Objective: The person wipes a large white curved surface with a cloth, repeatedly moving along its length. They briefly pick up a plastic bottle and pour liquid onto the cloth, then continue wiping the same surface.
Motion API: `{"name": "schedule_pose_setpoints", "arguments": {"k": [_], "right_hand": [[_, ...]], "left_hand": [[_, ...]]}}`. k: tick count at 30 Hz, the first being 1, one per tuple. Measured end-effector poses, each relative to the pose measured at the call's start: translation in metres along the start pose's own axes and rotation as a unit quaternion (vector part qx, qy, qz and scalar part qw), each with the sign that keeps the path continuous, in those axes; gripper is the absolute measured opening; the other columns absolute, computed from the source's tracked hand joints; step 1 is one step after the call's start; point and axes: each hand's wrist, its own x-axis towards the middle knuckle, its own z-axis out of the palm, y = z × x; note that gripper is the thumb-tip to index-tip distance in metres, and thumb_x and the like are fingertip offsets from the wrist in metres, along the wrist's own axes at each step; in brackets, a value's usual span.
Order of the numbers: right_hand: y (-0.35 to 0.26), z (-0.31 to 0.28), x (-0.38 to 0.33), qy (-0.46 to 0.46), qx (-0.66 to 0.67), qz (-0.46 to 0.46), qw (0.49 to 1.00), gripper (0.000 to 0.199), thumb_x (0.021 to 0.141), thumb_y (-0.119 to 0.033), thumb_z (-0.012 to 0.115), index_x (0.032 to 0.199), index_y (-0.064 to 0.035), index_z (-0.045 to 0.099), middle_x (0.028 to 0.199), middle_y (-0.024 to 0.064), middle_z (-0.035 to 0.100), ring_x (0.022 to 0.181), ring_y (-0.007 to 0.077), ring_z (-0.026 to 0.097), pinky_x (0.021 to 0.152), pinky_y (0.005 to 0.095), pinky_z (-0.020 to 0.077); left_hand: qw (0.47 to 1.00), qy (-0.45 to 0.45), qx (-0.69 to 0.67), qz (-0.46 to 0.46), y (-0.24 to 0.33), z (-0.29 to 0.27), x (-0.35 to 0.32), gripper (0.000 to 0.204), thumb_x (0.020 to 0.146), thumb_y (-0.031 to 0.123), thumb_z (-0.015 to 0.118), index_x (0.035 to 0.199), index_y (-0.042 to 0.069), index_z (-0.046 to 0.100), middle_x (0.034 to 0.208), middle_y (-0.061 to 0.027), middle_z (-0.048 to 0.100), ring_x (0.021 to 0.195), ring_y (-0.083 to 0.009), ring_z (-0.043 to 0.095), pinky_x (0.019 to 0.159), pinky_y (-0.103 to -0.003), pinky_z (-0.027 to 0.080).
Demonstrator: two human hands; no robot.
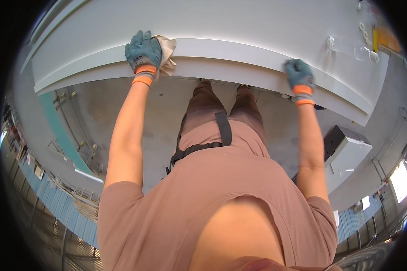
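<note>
Left hand [143, 52], gloved blue-grey with orange cuff, is resting on the raised white strip [230, 49] along the near side of a white panel [239, 20]. Tan cloth [168, 47] is lying right at this grip: it is poking out from under the thumb side, bunching to the right of the palm and hanging down over the strip, touching the glove. Fingers are pointing away from the body; can't tell if they're closing on the cloth or just pressing it.

Right hand [299, 72], same kind of glove, is sitting well to the right of the cloth, over the strip too. It is blurring, fingers looking curled; can't tell if it's holding anything or touching the strip.

Clear plastic bottle [362, 53] is lying on the panel, beyond and right of the right hand. Orange thing [386, 39] is sitting farther out past the bottle.
</note>
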Motion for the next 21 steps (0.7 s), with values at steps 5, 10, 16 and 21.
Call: {"name": "schedule_pose_setpoints", "arguments": {"k": [5, 10, 16, 21], "right_hand": [[-0.141, 0.052, -0.006, -0.137, 0.018, 0.091, 0.986, 0.035, 0.091, -0.044, 0.069, 0.097, -0.0116, 0.080, 0.099, 0.0158, 0.078, 0.092, 0.0388, 0.073, 0.083, 0.0446, 0.0569], [-0.210, 0.061, -0.008, -0.137, -0.081, 0.074, 0.984, 0.034, 0.091, -0.043, 0.068, 0.095, -0.0116, 0.079, 0.100, 0.0158, 0.078, 0.094, 0.0401, 0.072, 0.084, 0.0450, 0.0568], [-0.176, 0.054, -0.004, -0.166, -0.050, 0.145, 0.974, 0.031, 0.089, -0.042, 0.072, 0.092, -0.0124, 0.078, 0.094, 0.0139, 0.078, 0.089, 0.0400, 0.072, 0.081, 0.0455, 0.0567], [-0.225, 0.072, -0.007, -0.156, -0.077, 0.104, 0.979, 0.032, 0.090, -0.044, 0.071, 0.093, -0.0133, 0.079, 0.096, 0.0143, 0.078, 0.094, 0.0409, 0.072, 0.082, 0.0475, 0.0563]], "left_hand": [[1.000, 0.017, -0.002, 0.016, 0.007, -0.014, 0.002, 0.043, 0.101, 0.039, 0.056, 0.131, 0.015, 0.075, 0.142, -0.0143, 0.069, 0.130, -0.0339, 0.063, 0.116, -0.054, 0.039], [0.999, 0.034, -0.022, 0.029, 0.008, -0.015, 0.003, 0.042, 0.099, 0.040, 0.059, 0.127, 0.016, 0.078, 0.139, -0.0140, 0.071, 0.126, -0.0348, 0.065, 0.113, -0.057, 0.040], [0.994, 0.061, -0.084, 0.030, 0.006, -0.012, 0.004, 0.038, 0.091, 0.039, 0.065, 0.118, 0.016, 0.079, 0.133, -0.0103, 0.072, 0.125, -0.0323, 0.064, 0.111, -0.060, 0.038], [0.998, 0.025, -0.062, 0.021, 0.007, -0.019, 0.002, 0.042, 0.096, 0.041, 0.061, 0.126, 0.017, 0.076, 0.138, -0.0100, 0.070, 0.130, -0.0321, 0.062, 0.115, -0.059, 0.037]]}}
